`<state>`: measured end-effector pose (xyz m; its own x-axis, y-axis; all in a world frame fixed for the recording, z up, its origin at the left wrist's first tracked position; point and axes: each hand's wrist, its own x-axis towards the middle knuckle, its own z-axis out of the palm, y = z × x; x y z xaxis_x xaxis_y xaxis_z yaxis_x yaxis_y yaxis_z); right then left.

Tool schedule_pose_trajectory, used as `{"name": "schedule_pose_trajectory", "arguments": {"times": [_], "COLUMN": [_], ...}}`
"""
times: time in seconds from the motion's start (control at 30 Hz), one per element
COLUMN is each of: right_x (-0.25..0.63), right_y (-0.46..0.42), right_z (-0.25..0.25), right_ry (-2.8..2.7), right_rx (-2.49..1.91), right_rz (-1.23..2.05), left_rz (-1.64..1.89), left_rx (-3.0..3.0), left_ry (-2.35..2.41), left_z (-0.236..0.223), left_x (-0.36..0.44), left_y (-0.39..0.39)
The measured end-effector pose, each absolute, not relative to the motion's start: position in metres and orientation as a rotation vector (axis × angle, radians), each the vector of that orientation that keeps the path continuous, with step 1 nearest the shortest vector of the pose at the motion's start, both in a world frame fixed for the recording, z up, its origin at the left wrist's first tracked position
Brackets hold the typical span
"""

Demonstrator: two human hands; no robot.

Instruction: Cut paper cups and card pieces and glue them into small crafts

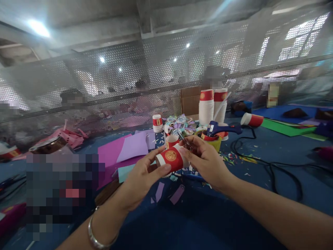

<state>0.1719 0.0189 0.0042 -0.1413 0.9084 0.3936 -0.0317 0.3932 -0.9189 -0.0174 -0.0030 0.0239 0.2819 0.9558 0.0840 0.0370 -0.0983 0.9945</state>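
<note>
Tilted on its side, a red and white paper cup (173,158) with a round gold emblem is held in my left hand (142,177), thumb on the near side. My right hand (205,159) is closed at the cup's right end, around what looks like a pair of scissors (185,139), mostly hidden by the fingers. Just behind stands another red paper cup (172,140). Beyond it lies a pile of cut paper pieces (179,121), some with round patterned discs. Purple paper scraps (177,194) lie on the blue table (182,222) below my hands.
A dark blue glue gun (223,129) rests across a yellow container (217,143), its black cable trailing right. Tall cup stacks (206,109) stand behind. Purple sheets (132,147) lie left; a tipped cup (252,119) and green sheets (286,127) lie right. A perforated metal screen (161,76) borders the table.
</note>
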Motion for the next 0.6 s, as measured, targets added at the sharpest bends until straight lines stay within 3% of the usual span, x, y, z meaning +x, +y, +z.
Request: {"name": "schedule_pose_trajectory", "arguments": {"times": [0.23, 0.43, 0.6], "right_x": [0.173, 0.177, 0.17], "right_y": [0.016, 0.012, 0.002], "right_z": [0.009, 0.013, 0.012], "right_ry": [-1.526, -1.488, -1.614], "right_rx": [-0.809, -0.995, -0.861], "right_rz": [0.984, 0.665, 0.908], "left_rz": [0.887, 1.286, 1.399], "left_rx": [1.373, 1.54, 1.569], "left_ry": [0.968, 1.146, 1.2], "left_z": [0.031, 0.022, 0.022], "left_x": [-0.021, -0.02, -0.016], "left_y": [0.0, 0.003, 0.001]}}
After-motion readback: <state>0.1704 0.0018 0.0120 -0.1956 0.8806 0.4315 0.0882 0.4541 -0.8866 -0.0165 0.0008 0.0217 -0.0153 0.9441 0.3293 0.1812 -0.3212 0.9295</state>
